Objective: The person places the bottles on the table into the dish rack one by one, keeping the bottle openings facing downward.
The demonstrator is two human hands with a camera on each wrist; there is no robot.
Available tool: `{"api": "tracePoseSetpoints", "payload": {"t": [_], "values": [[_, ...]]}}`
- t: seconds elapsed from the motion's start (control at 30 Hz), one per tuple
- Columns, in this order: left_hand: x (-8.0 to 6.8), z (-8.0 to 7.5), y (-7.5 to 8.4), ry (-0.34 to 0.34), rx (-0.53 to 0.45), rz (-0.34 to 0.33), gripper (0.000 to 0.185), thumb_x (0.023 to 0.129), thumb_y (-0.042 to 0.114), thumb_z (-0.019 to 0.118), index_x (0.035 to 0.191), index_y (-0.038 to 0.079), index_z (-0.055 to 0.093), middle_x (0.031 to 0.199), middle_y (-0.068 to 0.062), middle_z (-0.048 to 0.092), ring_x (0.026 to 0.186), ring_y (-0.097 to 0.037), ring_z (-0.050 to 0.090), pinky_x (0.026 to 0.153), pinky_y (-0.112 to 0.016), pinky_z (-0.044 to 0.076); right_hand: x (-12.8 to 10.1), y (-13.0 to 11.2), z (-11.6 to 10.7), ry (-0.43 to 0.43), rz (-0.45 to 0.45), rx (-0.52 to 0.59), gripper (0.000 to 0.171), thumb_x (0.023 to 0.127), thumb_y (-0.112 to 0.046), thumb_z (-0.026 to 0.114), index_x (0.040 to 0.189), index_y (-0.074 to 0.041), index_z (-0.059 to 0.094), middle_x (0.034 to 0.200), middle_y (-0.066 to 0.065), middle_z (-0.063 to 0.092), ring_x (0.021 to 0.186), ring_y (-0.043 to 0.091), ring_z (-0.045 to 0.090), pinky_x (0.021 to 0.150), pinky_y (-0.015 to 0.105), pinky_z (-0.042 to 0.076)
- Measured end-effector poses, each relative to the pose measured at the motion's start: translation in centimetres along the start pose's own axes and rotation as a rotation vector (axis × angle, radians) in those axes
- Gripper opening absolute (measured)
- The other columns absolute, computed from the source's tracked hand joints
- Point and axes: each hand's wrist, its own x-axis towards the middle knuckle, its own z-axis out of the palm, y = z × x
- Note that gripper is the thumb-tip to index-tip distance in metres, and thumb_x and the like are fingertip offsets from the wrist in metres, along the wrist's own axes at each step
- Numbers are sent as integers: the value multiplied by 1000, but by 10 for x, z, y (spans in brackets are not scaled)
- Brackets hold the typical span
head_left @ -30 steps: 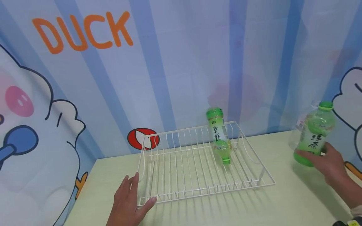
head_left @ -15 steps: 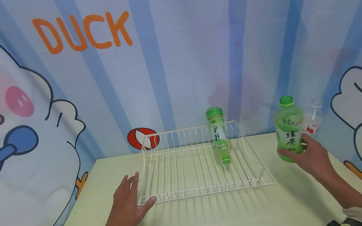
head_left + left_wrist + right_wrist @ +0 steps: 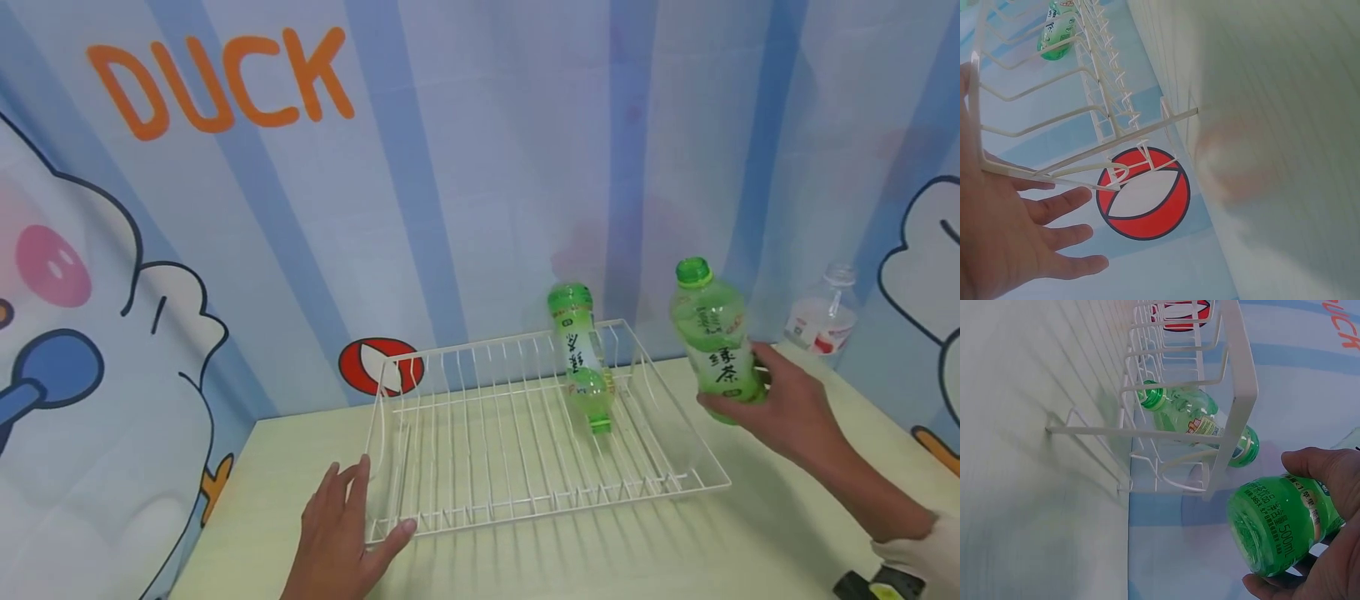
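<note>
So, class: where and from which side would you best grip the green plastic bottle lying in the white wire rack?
Grip the lying green plastic bottle round its labelled middle, from above. It lies along the white wire rack wires, cap toward the viewer, its top side unobstructed.

My left hand (image 3: pixel 341 533) flat, fingers spread, at the wire rack's (image 3: pixel 525 433) near left corner, my right hand (image 3: pixel 776 400) raised beside its right edge, fingers curled

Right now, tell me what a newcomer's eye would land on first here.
First the green tea bottle held tilted in the air by the right hand, just right of the white wire rack on the pale table. A second green bottle lies in the rack's far right part, cap toward the viewer. The left hand rests at the rack's near left corner.
</note>
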Motion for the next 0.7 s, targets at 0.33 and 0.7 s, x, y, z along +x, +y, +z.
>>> {"api": "tracePoseSetpoints", "payload": {"t": [0.33, 0.7], "values": [[2, -3, 0, 10, 77, 26, 105, 82, 76, 58, 150, -2, 37, 142, -26, 44, 141, -50, 25, 107, -72, 25, 7, -17, 9, -11, -20, 16, 74, 81, -33, 84, 135, 2, 47, 111, 28, 62, 91, 41, 64, 65, 44, 52], [4, -11, 5, 70, 147, 53, 98, 79, 73, 62, 141, -2, 51, 142, -26, 45, 140, -48, 27, 107, -69, 28, 3, -29, 15, 32, -123, -18, 71, 77, -27, 87, 130, 3, 52, 102, 24, 65, 82, 36, 64, 59, 38, 46]]}}
